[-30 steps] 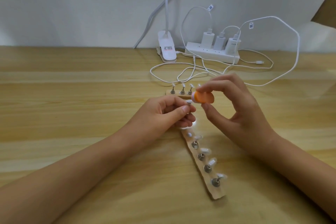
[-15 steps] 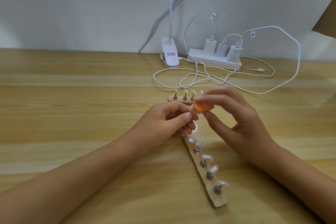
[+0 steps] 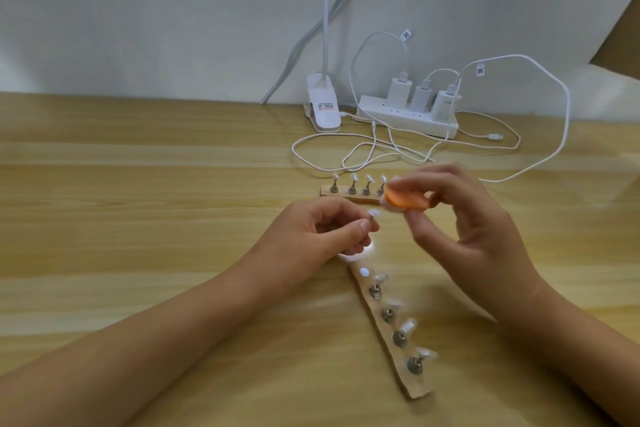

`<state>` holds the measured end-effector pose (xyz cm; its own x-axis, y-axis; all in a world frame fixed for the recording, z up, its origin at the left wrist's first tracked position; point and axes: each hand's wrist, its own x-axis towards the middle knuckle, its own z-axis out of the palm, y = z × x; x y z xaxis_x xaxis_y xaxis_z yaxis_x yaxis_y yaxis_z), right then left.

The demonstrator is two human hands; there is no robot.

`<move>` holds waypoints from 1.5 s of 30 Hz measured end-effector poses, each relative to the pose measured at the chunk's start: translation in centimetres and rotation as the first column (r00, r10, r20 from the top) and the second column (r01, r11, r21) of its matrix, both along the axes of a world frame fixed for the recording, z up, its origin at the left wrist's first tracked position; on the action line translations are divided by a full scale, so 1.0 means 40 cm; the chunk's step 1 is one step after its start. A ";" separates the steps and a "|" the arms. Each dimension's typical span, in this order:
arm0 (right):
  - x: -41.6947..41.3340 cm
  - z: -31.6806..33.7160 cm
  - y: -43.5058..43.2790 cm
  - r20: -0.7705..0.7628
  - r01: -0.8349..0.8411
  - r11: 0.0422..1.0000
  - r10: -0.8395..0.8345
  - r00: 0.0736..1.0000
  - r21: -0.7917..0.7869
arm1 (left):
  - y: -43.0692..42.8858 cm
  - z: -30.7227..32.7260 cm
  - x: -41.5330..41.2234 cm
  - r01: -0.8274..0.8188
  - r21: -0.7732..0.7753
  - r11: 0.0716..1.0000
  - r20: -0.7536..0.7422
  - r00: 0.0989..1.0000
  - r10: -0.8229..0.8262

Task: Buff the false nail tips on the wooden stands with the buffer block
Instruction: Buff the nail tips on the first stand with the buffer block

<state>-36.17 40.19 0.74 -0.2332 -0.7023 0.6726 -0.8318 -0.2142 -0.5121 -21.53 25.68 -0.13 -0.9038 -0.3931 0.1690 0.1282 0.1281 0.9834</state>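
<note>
Pulls orange buffer block [image 3: 405, 201], pinched by right hand [image 3: 478, 239], just off small white nail tip [image 3: 373, 212] pinched by left hand [image 3: 311, 236]; many other tips [image 3: 408, 324] likely left.

far wooden stand [image 3: 349, 193] behind hands, near wooden stand [image 3: 388, 329] before them, power strip [image 3: 408, 114] rearmost

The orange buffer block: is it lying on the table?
No, the right hand pinches the buffer block above the table, beside the nail tip held by the left hand.

Bare left hand [image 3: 311, 236] and right hand [image 3: 485, 243], bare forearms [image 3: 173, 340], short fingernails [image 3: 365, 227].
</note>
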 end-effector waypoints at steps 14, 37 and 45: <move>-0.015 0.009 0.012 0.136 0.032 0.996 -0.043 0.990 0.083 | 0.000 -0.002 0.000 -0.005 -0.096 0.995 0.030 1.000 0.008; -0.009 0.001 0.011 0.162 -0.029 0.999 0.024 0.986 0.027 | -0.006 -0.009 -0.005 0.016 -0.141 0.990 0.015 1.000 -0.014; -0.002 -0.006 0.011 0.065 -0.018 0.999 0.017 0.998 0.028 | -0.005 -0.009 -0.003 0.022 -0.126 0.992 0.009 1.000 -0.021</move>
